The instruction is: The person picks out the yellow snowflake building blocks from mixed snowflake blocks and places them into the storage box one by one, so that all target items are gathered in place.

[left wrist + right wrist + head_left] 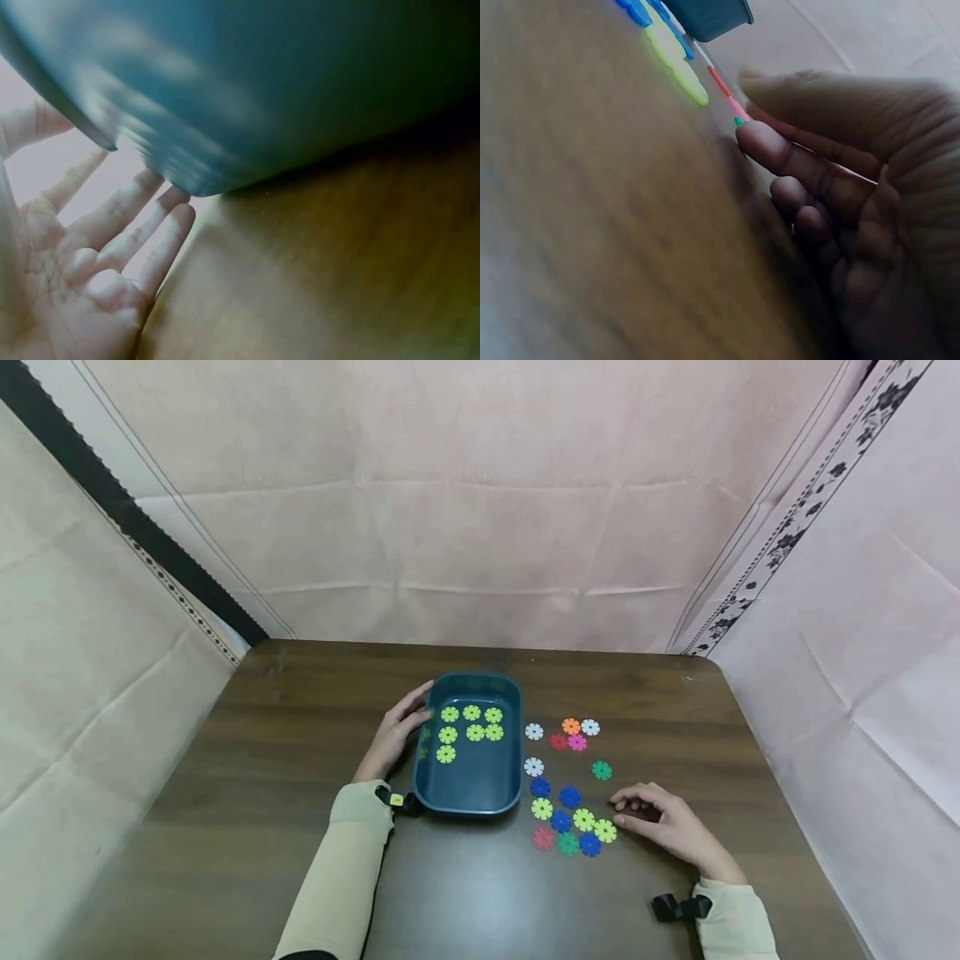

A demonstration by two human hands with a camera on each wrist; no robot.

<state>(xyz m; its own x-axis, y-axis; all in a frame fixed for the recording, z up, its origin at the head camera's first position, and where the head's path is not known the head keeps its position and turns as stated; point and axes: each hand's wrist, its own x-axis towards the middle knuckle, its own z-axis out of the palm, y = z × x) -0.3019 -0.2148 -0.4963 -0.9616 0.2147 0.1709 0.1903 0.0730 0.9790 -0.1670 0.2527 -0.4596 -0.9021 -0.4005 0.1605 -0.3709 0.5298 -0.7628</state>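
My left hand (395,727) rests against the left side of a dark teal tray (480,800). In the left wrist view, its fingers (124,202) stretch out straight and touch the tray's outer wall (247,97). Inside the tray lie several yellow-green flower-shaped discs (472,712), grouped toward the far left. My right hand (671,827) hovers low over the table, right of the loose discs, with loosely bent fingers and nothing held. Closest to it is a yellow-green disc (605,831). In the right wrist view, thumb and fingertips are apart.
Right of the tray lie more notched discs: blue (570,797), green (602,770), white (534,767), red (543,837), orange (571,726) and pink (577,742). Pale cloth (480,543) hangs behind and beside the brown wooden table (300,827).
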